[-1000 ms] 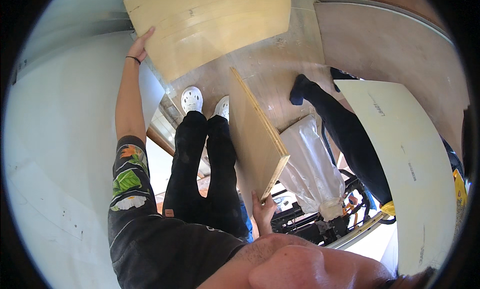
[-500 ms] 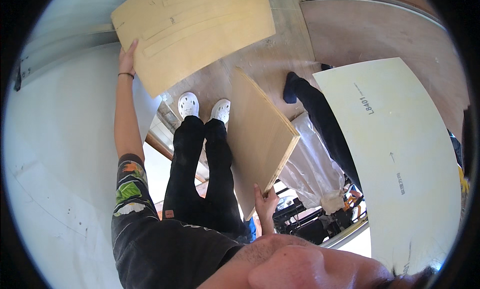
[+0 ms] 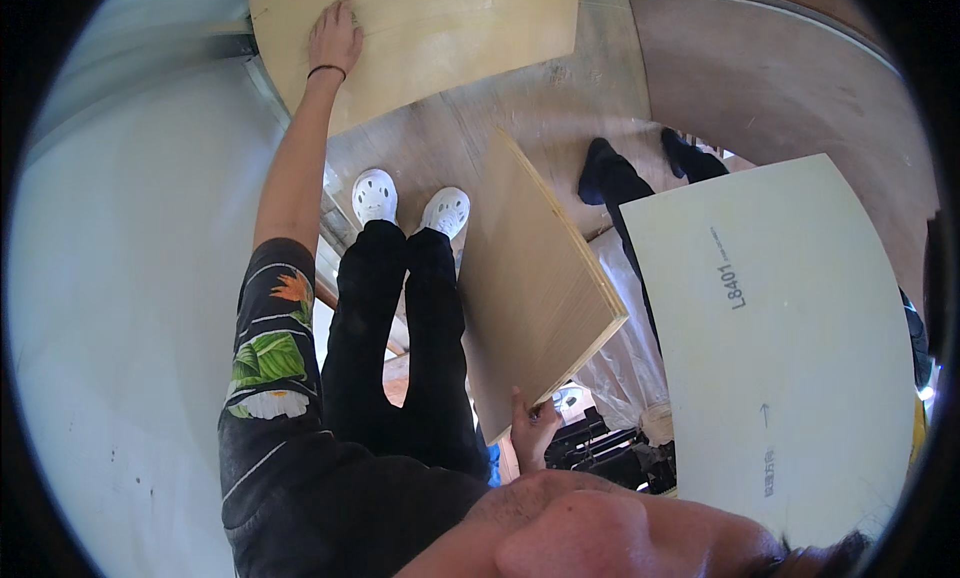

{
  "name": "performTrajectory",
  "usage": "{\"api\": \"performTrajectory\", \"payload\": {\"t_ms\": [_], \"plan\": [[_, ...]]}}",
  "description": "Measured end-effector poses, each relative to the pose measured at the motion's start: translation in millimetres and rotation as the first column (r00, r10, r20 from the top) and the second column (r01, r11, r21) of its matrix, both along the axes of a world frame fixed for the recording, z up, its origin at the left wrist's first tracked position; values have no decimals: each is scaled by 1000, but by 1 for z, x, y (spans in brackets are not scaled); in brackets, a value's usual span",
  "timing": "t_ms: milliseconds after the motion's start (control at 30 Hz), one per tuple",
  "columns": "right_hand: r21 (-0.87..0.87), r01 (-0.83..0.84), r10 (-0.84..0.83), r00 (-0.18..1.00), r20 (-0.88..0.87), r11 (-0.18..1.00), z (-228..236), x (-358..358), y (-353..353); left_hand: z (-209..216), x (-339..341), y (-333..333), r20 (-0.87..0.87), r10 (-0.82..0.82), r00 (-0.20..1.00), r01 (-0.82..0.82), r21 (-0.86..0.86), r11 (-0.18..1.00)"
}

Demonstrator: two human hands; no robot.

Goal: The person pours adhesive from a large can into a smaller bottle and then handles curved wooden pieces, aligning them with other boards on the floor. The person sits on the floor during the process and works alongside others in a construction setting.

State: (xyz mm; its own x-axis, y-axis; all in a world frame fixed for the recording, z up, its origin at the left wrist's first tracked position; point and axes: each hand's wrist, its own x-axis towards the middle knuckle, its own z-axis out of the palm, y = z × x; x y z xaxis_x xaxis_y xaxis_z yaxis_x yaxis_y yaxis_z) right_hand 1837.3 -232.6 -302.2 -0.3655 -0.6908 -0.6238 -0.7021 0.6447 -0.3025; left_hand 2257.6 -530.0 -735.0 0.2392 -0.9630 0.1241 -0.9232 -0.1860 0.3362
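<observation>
Yellow panel (image 3: 470, 43) at the upper edge of view: the left hand (image 3: 335, 40), fingers slightly spread, now lies over its face instead of its side edge, while the right hand (image 3: 533, 440) pinches the plywood board (image 3: 530, 288).

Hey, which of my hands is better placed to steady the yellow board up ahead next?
Probably your left hand: it lies over the yellow board, seemingly touching it. Your right hand is occupied, gripping the plywood panel near its lower edge.
</observation>
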Motion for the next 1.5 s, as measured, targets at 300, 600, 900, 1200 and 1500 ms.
{"api": "performTrajectory", "payload": {"t_ms": [300,600,900,1200,1500], "plan": [[79,-129,129,992,9,988,-4,3,-7,34,-6,-24,16,-166,986,145,400,905],[55,-187,186,982,12,981,-10,11,-14,48,-20,-18,-114,-180,977,213,562,799],[26,-196,196,981,12,980,-18,13,-11,66,-14,-67,204,-344,917,209,489,847],[44,-183,182,983,13,982,-31,16,-4,56,-11,-118,69,-247,967,174,532,829],[73,-148,147,989,20,986,-30,22,-12,30,-12,-126,229,-256,939,157,378,913]]}}
